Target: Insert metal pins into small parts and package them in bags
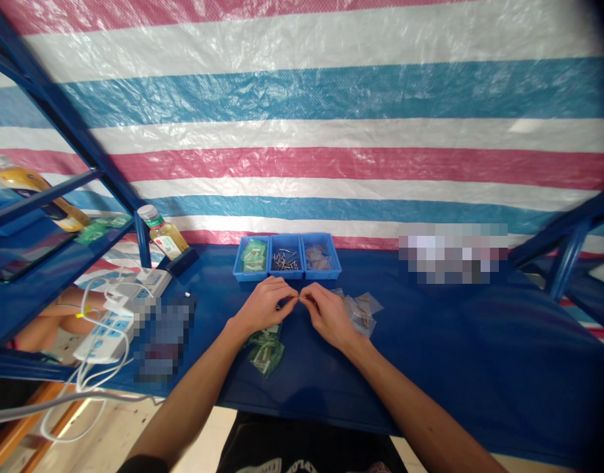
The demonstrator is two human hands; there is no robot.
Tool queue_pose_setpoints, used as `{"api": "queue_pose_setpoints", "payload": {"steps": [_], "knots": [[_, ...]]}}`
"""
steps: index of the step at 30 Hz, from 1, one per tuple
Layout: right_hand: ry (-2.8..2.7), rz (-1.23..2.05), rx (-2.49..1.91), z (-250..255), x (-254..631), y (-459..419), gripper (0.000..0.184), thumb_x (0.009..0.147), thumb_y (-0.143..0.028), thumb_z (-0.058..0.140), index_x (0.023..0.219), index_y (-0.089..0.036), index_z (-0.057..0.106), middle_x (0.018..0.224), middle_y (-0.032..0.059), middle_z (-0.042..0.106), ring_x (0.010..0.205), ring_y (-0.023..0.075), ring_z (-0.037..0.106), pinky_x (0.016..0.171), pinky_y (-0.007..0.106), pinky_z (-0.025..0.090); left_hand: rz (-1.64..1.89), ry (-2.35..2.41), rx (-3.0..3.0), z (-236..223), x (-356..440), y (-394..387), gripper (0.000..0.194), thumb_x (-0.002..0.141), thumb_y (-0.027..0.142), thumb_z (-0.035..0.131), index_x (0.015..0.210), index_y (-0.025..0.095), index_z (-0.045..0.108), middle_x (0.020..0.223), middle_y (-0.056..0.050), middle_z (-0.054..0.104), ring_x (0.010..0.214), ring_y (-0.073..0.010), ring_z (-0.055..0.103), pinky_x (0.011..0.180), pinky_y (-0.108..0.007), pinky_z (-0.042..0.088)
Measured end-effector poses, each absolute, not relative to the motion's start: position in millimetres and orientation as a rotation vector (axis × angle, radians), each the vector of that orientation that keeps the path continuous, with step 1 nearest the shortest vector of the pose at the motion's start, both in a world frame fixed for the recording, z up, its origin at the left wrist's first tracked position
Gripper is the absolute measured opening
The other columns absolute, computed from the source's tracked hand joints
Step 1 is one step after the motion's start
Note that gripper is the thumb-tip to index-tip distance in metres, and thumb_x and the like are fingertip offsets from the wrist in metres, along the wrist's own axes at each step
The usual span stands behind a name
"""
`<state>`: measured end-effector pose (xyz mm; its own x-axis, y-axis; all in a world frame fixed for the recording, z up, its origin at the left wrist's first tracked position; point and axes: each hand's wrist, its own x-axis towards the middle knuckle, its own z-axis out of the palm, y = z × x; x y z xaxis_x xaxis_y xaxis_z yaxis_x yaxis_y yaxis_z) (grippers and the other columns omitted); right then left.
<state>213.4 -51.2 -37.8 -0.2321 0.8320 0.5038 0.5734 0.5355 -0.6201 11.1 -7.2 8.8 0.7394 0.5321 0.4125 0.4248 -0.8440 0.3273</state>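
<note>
My left hand (269, 303) and my right hand (326, 312) meet fingertip to fingertip above the blue table. Both are closed in a pinch, and whatever is between the fingertips is too small to make out. Just beyond them stand three joined blue bins: the left bin (237, 268) holds green packets, the middle bin (285, 274) loose metal pins, and the right bin (337, 263) small clear bags. Green plastic packets (266, 355) lie under and in front of my left hand. Beside my right wrist are clear bags (365, 309) with brownish pieces inside.
On the left lie a white power strip (104, 335) with tangled cables and a pixelated dark object (166, 338). A drink bottle (163, 233) leans by the blue frame post. At the back right is a blurred-out item (452, 255). A striped sheet (331, 164) hangs behind. Another person's limbs (50, 322) show at left.
</note>
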Motion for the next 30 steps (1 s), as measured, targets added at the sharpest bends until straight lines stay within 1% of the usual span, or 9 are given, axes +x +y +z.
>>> {"api": "queue_pose_setpoints", "payload": {"steps": [5,13,19,21,23,25,27,28,30], "knots": [[-1.922,0.362,-1.189,-36,213,-51,0.019,0.105,-0.025,0.045,0.099,-0.025,0.064,0.094,0.0051,0.069,0.086,0.0218,0.065,0.079,0.032,0.049,0.752,0.775,2.722,9,11,-7,0.022,0.102,0.024,0.051,0.093,0.018,0.07,0.085,-0.006,0.071,0.083,-0.0183,0.064,0.081,-0.034,0.047],[-1.877,0.296,-1.302,-33,216,-49,0.024,0.107,-0.03,0.044,0.093,-0.025,0.064,0.091,0.0043,0.07,0.081,0.0211,0.066,0.073,0.03,0.046,0.772,0.836,2.691,7,6,-3,0.02,0.103,0.027,0.053,0.098,0.019,0.071,0.092,-0.005,0.074,0.088,-0.0185,0.064,0.085,-0.034,0.047],[-1.877,0.28,-1.35,-35,218,-48,0.029,0.108,-0.032,0.042,0.09,-0.025,0.063,0.09,0.0039,0.07,0.078,0.0203,0.065,0.069,0.03,0.044,0.838,0.884,2.671,5,3,0,0.02,0.102,0.028,0.055,0.096,0.019,0.072,0.091,-0.006,0.074,0.088,-0.0197,0.066,0.084,-0.035,0.049],[-1.869,0.29,-1.37,-35,218,-47,0.029,0.108,-0.032,0.042,0.09,-0.024,0.062,0.09,0.0037,0.07,0.079,0.0206,0.066,0.069,0.03,0.044,0.866,0.918,2.655,4,3,0,0.02,0.102,0.029,0.056,0.094,0.019,0.072,0.089,-0.006,0.074,0.086,-0.0193,0.066,0.083,-0.034,0.049],[-1.838,0.301,-1.393,-36,219,-47,0.026,0.108,-0.033,0.042,0.094,-0.024,0.063,0.09,0.0036,0.07,0.081,0.0215,0.066,0.07,0.03,0.044,0.915,0.991,2.608,2,2,2,0.021,0.101,0.029,0.057,0.092,0.02,0.073,0.087,-0.005,0.074,0.082,-0.0181,0.066,0.079,-0.032,0.049],[-1.81,0.311,-1.403,-36,220,-47,0.023,0.108,-0.034,0.044,0.1,-0.025,0.062,0.091,0.0036,0.071,0.084,0.0226,0.067,0.072,0.031,0.044,1.009,1.137,2.513,-1,1,4,0.022,0.101,0.032,0.058,0.093,0.019,0.074,0.084,-0.004,0.074,0.076,-0.0165,0.065,0.073,-0.029,0.049],[-1.816,0.322,-1.398,-35,220,-48,0.022,0.107,-0.035,0.044,0.103,-0.025,0.062,0.093,0.0037,0.071,0.085,0.0227,0.067,0.072,0.031,0.044,1.13,1.339,2.363,-4,0,6,0.024,0.1,0.036,0.059,0.094,0.019,0.075,0.077,-0.002,0.073,0.067,-0.0151,0.063,0.067,-0.027,0.048],[-1.833,0.327,-1.392,-35,219,-48,0.022,0.108,-0.035,0.043,0.103,-0.024,0.062,0.095,0.0039,0.071,0.085,0.0224,0.067,0.073,0.031,0.044,1.175,1.428,2.277,-5,-1,7,0.026,0.1,0.039,0.059,0.097,0.019,0.076,0.073,-0.001,0.072,0.063,-0.0147,0.063,0.066,-0.027,0.048],[-1.893,0.324,-1.381,-34,216,-49,0.024,0.108,-0.032,0.042,0.1,-0.024,0.063,0.097,0.0046,0.071,0.086,0.0217,0.066,0.075,0.031,0.044,1.191,1.507,2.154,-5,-2,9,0.03,0.1,0.042,0.059,0.111,0.019,0.076,0.072,0.0,0.074,0.062,-0.0147,0.065,0.068,-0.026,0.05]]}}
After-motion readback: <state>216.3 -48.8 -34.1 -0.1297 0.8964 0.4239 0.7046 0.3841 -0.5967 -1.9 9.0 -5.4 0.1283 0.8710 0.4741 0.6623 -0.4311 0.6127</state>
